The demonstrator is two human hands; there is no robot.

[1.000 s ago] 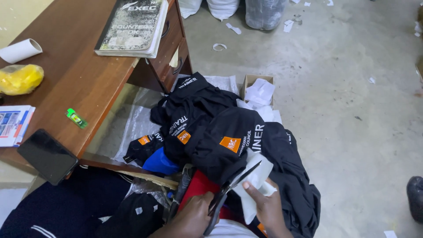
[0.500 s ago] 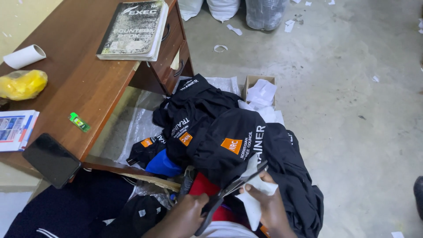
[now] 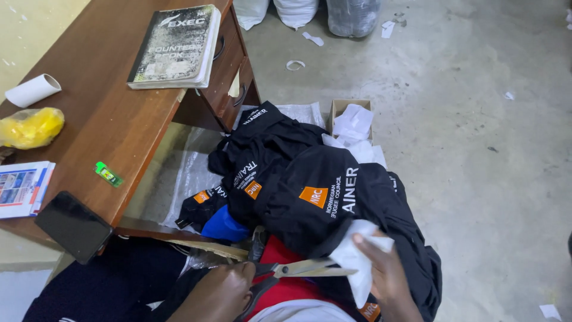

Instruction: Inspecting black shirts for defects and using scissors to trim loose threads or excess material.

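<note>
Mid-snip: left hand (image 3: 223, 286) grips the scissors (image 3: 298, 269), right hand (image 3: 387, 277) pinches the white cloth (image 3: 357, 262), so next it needs holding taut.

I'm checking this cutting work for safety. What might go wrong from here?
The scissors in the left hand point at the right hand holding the white paper, so a finger might get nicked. The blades also lie over the pile of black shirts and may snag the fabric.
</note>
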